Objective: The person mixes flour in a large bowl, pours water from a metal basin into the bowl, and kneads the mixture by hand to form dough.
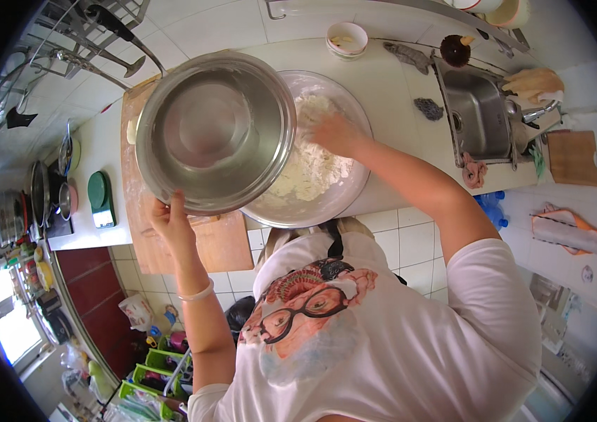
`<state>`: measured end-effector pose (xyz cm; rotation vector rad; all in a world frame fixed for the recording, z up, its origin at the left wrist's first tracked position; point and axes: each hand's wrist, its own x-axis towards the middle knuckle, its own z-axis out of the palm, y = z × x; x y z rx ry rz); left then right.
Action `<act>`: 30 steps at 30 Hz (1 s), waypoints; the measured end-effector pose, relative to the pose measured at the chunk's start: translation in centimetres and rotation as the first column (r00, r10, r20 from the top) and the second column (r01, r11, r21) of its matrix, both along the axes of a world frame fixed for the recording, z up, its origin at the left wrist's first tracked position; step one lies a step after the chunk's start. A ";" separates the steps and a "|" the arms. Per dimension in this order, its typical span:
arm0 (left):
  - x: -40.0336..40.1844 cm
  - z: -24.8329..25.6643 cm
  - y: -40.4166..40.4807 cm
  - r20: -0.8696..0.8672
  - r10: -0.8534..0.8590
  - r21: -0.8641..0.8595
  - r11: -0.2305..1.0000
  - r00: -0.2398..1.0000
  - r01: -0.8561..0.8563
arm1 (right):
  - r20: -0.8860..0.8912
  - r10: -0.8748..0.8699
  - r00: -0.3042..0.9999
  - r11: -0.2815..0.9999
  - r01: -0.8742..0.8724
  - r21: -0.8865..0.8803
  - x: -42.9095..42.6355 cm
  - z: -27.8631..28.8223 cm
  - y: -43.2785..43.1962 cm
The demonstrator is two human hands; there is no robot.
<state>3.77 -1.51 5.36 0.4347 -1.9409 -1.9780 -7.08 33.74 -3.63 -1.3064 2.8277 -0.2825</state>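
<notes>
A large stainless steel bowl [214,121] is held tilted by its rim in my left hand [171,213], thumb on the near edge. It overlaps a wide metal basin [351,203] standing on the counter. Inside the basin lies a heap of pale, crumbly flour [311,169]. My right hand [330,132] reaches in over the flour, its fingers blurred and partly lost against it; whether they hold any flour cannot be seen. Beneath the steel bowl, partly covered, is a wooden board [222,245] with flour dust on it.
Small stacked bowls [347,39] stand by the back wall. Right of the basin are grey cloths [406,57] and a steel sink [480,113]. A green kitchen scale [100,198] lies left of the board. Ladles [135,66] hang at the upper left, close to the steel bowl.
</notes>
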 end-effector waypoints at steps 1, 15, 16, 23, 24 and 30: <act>0.0 0.0 0.5 -0.034 -0.021 -0.087 0.996 0.999 0.018 | -0.160 -0.006 0.987 0.994 0.024 0.111 -0.1 1.3 0.7; -0.3 3.8 7.2 -0.194 -0.052 -0.625 0.776 0.980 -0.082 | 0.345 -0.479 0.807 0.861 0.508 0.008 5.1 3.2 2.3; -0.4 4.3 7.7 -0.263 -0.096 -0.678 0.726 0.960 -0.113 | 0.322 -0.501 0.804 0.850 0.527 0.007 5.3 3.0 2.3; -0.6 4.2 6.8 -0.324 -0.324 -0.823 0.561 0.889 -0.096 | 0.326 -0.526 0.786 0.827 0.561 -0.018 5.6 2.8 2.3; -0.5 4.4 6.6 -0.317 -0.337 -0.846 0.523 0.887 -0.103 | 0.327 -0.522 0.788 0.829 0.558 -0.022 5.4 2.7 2.2; -0.4 5.6 5.8 -0.355 -0.300 -0.841 0.516 0.885 -0.162 | 0.401 -0.530 0.747 0.824 0.565 0.036 4.9 1.8 2.0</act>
